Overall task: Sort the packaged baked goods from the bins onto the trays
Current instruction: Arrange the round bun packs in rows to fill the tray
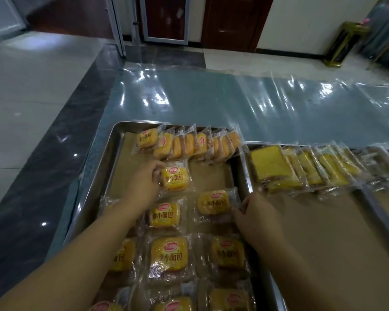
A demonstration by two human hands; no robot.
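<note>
Flat bread packets (169, 257) fill the left tray (103, 153) nearest the camera. The left grip (144, 180) pinches one packet (175, 178) just right of it. The right grip (254, 212) clasps the edge of another packet (213, 203) to its left. Sliced cake packets (301, 167) lie beyond the right grip.

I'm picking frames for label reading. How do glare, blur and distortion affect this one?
Head view: bright glare streaks on the clear plastic sheet and floor spots; wrapper reflections on the bread packets, though their large print stays readable; soft blur at the far room and right edge; wide-angle bending of the left tray rim; overall dim, bluish light.
</note>
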